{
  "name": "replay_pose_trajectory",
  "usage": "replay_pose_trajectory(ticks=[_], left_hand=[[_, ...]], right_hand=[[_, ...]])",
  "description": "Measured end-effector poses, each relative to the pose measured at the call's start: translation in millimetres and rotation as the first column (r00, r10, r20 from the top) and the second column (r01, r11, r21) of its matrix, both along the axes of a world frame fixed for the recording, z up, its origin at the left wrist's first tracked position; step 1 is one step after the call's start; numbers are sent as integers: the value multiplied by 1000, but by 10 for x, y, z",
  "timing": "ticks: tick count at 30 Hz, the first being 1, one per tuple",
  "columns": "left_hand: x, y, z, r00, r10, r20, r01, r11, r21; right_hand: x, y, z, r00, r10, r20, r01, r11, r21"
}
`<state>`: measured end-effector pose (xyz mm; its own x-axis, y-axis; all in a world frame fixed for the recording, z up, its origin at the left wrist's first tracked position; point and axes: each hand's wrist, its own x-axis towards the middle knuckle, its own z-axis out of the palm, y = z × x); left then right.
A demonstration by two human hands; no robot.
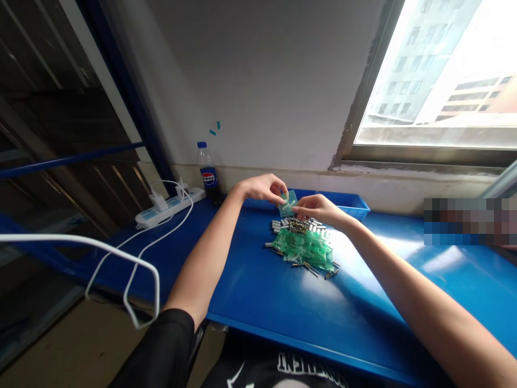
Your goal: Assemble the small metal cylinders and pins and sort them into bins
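My left hand (269,188) pinches the upper left side of a small clear green plastic bag (287,206). At the bag's right edge, the fingers of my right hand (315,209) are pressed together on it. Something pale shows inside the bag, too small to name. Just below both hands lie silver cylinders (276,226) and thin dark and brass-coloured pins (298,225) in a heap. In front of them is a pile of green plastic bags (305,248). A few loose pins (310,268) lie at the pile's near edge.
Blue bins (343,200) stand against the wall behind my hands. A cola bottle (208,175) and a white power strip (172,207) are at the left. White cables (139,261) loop over the blue table's (258,302) left end. A blurred patch covers something at far right.
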<state>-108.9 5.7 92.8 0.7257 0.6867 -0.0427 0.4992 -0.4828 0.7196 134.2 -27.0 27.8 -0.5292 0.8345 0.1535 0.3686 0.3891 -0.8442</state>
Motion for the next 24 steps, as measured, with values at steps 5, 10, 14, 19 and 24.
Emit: replay_pose_trajectory(ticks=[5, 10, 14, 19, 24], left_hand=[[-87, 23, 30, 999, 34, 41, -37, 996, 81], [-268, 117, 26, 968, 246, 42, -248, 931, 269], [-379, 268, -121, 824, 550, 138, -524, 647, 554], [-388, 406, -312, 863, 501, -68, -413, 776, 477], [-240, 323, -260, 948, 286, -139, -229, 917, 325]], right_hand=[[15, 31, -34, 999, -53, 4, 53, 999, -6], [15, 33, -45, 996, -90, 17, 91, 996, -16], [23, 42, -59, 996, -91, 24, 92, 996, -20], [28, 45, -64, 995, -92, 37, 93, 995, -30], [72, 35, -15, 989, -77, 127, 73, 997, 34]])
